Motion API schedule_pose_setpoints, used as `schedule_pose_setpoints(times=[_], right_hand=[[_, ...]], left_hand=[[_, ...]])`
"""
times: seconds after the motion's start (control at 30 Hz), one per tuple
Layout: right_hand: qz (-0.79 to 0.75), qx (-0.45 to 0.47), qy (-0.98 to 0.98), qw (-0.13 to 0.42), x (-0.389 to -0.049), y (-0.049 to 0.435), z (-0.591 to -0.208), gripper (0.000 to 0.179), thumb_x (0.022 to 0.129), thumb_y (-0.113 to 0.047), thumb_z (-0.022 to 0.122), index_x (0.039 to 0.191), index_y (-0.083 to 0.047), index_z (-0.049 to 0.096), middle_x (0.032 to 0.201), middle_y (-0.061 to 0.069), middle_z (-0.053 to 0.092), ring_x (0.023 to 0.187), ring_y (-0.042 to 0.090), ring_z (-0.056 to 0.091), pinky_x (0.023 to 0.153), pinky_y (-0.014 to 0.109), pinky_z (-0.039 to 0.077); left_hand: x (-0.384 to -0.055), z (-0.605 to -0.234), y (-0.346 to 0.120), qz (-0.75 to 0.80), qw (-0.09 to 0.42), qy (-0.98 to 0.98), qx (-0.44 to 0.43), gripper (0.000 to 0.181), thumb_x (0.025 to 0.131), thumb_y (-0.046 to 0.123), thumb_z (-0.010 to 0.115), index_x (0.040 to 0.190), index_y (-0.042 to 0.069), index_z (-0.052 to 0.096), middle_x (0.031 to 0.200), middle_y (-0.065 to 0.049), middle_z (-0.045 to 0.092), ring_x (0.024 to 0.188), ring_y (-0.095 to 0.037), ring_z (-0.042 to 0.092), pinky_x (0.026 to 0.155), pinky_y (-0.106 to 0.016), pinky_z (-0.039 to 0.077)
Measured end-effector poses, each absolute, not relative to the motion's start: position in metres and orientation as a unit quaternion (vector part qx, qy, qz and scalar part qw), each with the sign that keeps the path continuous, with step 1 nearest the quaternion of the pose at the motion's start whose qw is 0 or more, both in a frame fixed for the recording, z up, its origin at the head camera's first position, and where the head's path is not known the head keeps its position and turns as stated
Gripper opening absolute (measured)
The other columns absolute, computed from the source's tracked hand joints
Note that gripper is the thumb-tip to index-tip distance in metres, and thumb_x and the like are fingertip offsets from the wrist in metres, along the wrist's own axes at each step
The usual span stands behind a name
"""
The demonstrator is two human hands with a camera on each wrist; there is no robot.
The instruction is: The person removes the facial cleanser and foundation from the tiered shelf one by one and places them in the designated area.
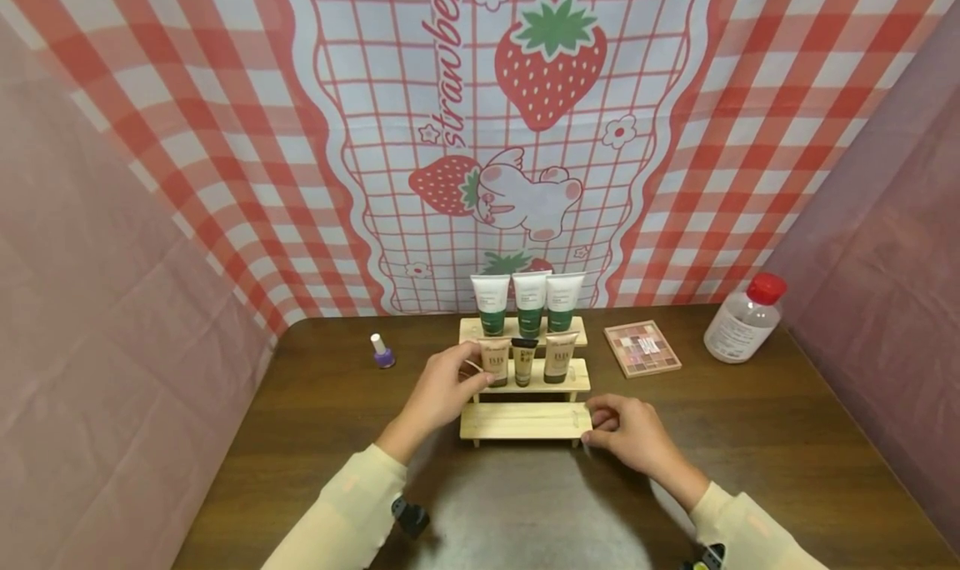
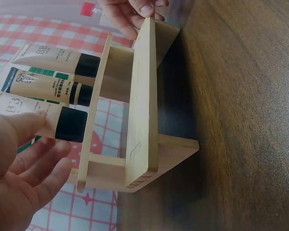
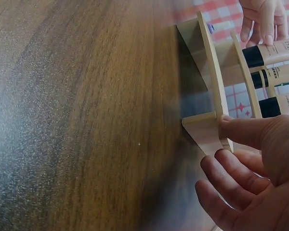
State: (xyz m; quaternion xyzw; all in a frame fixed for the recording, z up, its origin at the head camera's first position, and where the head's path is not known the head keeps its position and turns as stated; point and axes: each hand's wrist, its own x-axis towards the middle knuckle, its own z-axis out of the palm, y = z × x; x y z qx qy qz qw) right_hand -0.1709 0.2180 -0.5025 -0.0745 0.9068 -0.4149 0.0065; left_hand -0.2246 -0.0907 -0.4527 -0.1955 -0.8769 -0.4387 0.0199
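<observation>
A three-step wooden rack [image 1: 517,420] stands on the table. My left hand [image 1: 438,387] pinches the left beige BB cream tube [image 1: 496,357] on the middle step, thumb on its front; the fingertips behind are partly hidden. Beside it stand a slim tube with a black top [image 1: 524,358] and another BB cream tube [image 1: 559,357], caps down. At the rack's right end, my right hand [image 1: 633,432] holds the edge of the bottom step, with the thumb on that edge [image 3: 224,130]. That step carries nothing. Three white-and-green tubes [image 1: 530,297] stand on the top step.
A purple nail polish bottle [image 1: 382,353] stands left of the rack. To the right lie an eyeshadow palette [image 1: 642,348] and, farther off, a clear bottle with a red cap [image 1: 738,328]. A strawberry-patterned cloth [image 1: 450,245] hangs behind the wooden table [image 1: 315,437].
</observation>
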Motion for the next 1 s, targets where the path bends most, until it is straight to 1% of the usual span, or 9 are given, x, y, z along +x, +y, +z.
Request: schedule_pose_setpoints(times=[0.1,0.23,0.33,0.43,0.53,0.6,0.77,0.87,1.0], right_hand=[[-0.416,-0.077,0.906,0.006,-0.17,0.217,-0.502,0.042,0.074,-0.009,0.09,0.11,0.003,0.073,0.085,0.006,0.075,0.073,0.01,0.07,0.066,0.022,0.057],[-0.408,-0.077,0.91,0.006,-0.171,0.216,-0.501,0.042,0.073,-0.009,0.09,0.109,0.003,0.073,0.084,0.005,0.075,0.072,0.01,0.07,0.066,0.022,0.056],[-0.402,-0.072,0.913,0.008,-0.172,0.216,-0.501,0.042,0.073,-0.01,0.091,0.109,0.002,0.073,0.084,0.004,0.074,0.072,0.009,0.069,0.066,0.023,0.056],[-0.398,-0.072,0.915,0.01,-0.172,0.216,-0.5,0.042,0.073,-0.01,0.091,0.109,0.002,0.073,0.084,0.004,0.074,0.072,0.009,0.069,0.066,0.023,0.056],[-0.397,-0.071,0.915,0.013,-0.173,0.216,-0.499,0.042,0.073,-0.011,0.091,0.109,0.002,0.073,0.084,0.004,0.074,0.072,0.009,0.069,0.066,0.024,0.056],[-0.396,-0.071,0.916,0.013,-0.173,0.215,-0.498,0.042,0.072,-0.01,0.09,0.109,0.002,0.073,0.084,0.004,0.074,0.072,0.009,0.069,0.066,0.024,0.055],[-0.388,-0.07,0.919,0.012,-0.174,0.215,-0.498,0.042,0.072,-0.01,0.091,0.108,0.001,0.073,0.083,0.004,0.073,0.071,0.008,0.068,0.065,0.024,0.054],[-0.389,-0.07,0.919,0.012,-0.175,0.214,-0.498,0.042,0.072,-0.01,0.09,0.108,0.001,0.073,0.082,0.004,0.073,0.071,0.008,0.067,0.065,0.024,0.054],[-0.39,-0.067,0.918,0.011,-0.174,0.214,-0.499,0.042,0.072,-0.01,0.091,0.108,0.001,0.073,0.082,0.004,0.073,0.071,0.008,0.068,0.065,0.024,0.055]], left_hand=[[-0.224,-0.453,-0.092,-0.438,0.023,-0.878,-0.193,0.023,0.094,0.015,0.076,0.115,0.011,0.069,0.1,-0.006,0.074,0.089,-0.024,0.072,0.079,-0.034,0.06],[-0.221,-0.452,-0.099,-0.454,0.028,-0.87,-0.187,0.022,0.092,0.014,0.078,0.113,0.012,0.07,0.098,-0.004,0.074,0.088,-0.018,0.07,0.078,-0.03,0.06],[-0.217,-0.451,-0.109,-0.475,0.029,-0.86,-0.182,0.023,0.092,0.012,0.077,0.114,0.011,0.07,0.097,-0.003,0.073,0.088,-0.014,0.067,0.079,-0.029,0.059],[-0.212,-0.451,-0.124,-0.494,0.022,-0.852,-0.172,0.022,0.094,0.01,0.075,0.115,0.008,0.07,0.097,-0.004,0.071,0.088,-0.015,0.065,0.079,-0.028,0.058],[-0.208,-0.455,-0.142,-0.514,0.007,-0.844,-0.156,0.023,0.095,0.009,0.074,0.116,0.004,0.069,0.1,-0.01,0.071,0.087,-0.017,0.066,0.074,-0.028,0.058],[-0.206,-0.461,-0.153,-0.528,-0.006,-0.837,-0.142,0.026,0.095,0.008,0.073,0.119,0.0,0.068,0.102,-0.014,0.071,0.086,-0.018,0.068,0.071,-0.032,0.06],[-0.202,-0.475,-0.175,-0.566,-0.044,-0.819,-0.086,0.037,0.096,0.005,0.071,0.129,-0.006,0.06,0.101,-0.02,0.071,0.08,-0.019,0.07,0.064,-0.038,0.062],[-0.201,-0.48,-0.182,-0.579,-0.06,-0.812,-0.045,0.04,0.095,0.002,0.071,0.132,-0.006,0.057,0.098,-0.02,0.071,0.078,-0.02,0.07,0.063,-0.038,0.062],[-0.2,-0.487,-0.185,-0.573,-0.078,-0.816,-0.006,0.039,0.095,0.002,0.071,0.132,-0.005,0.059,0.094,-0.017,0.073,0.074,-0.023,0.069,0.061,-0.039,0.063]])
